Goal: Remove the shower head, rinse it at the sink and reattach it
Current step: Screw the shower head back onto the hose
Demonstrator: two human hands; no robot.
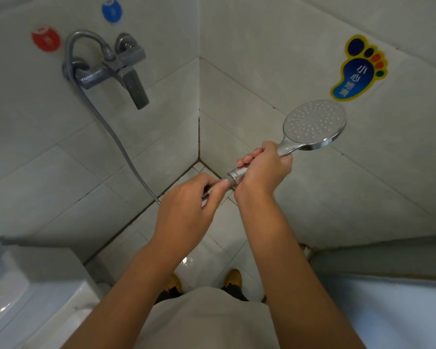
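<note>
Item: shower head (312,123), chrome, round perforated face, held in the corner of a tiled stall in front of the person and clear of both walls. Long axis: runs from the disc at upper right down-left along the handle to the threaded collar (233,175) at the handle's base. Right hand (263,170): fingers wrapped shut around the handle, between disc and collar, steadying it. Left hand (186,210): fingers and thumb pinched closed on the end of the hose (208,192), just below-left of the collar and on the same axis; the two hands sit just beside one another at the joint. Whether collar and hose nut are threaded together or parted cannot be told, as the fingers cover the seam. Hose: metal, ribbed, leads away from the left hand up the left wall to the mixer valve (116,69). Judgement: the joint lies between the hands, nearer the left fingertips, so the turning falls to the left hand about the handle's axis while the right resists. Risk noted: floor tiles (219,245) look wet underfoot.
</note>
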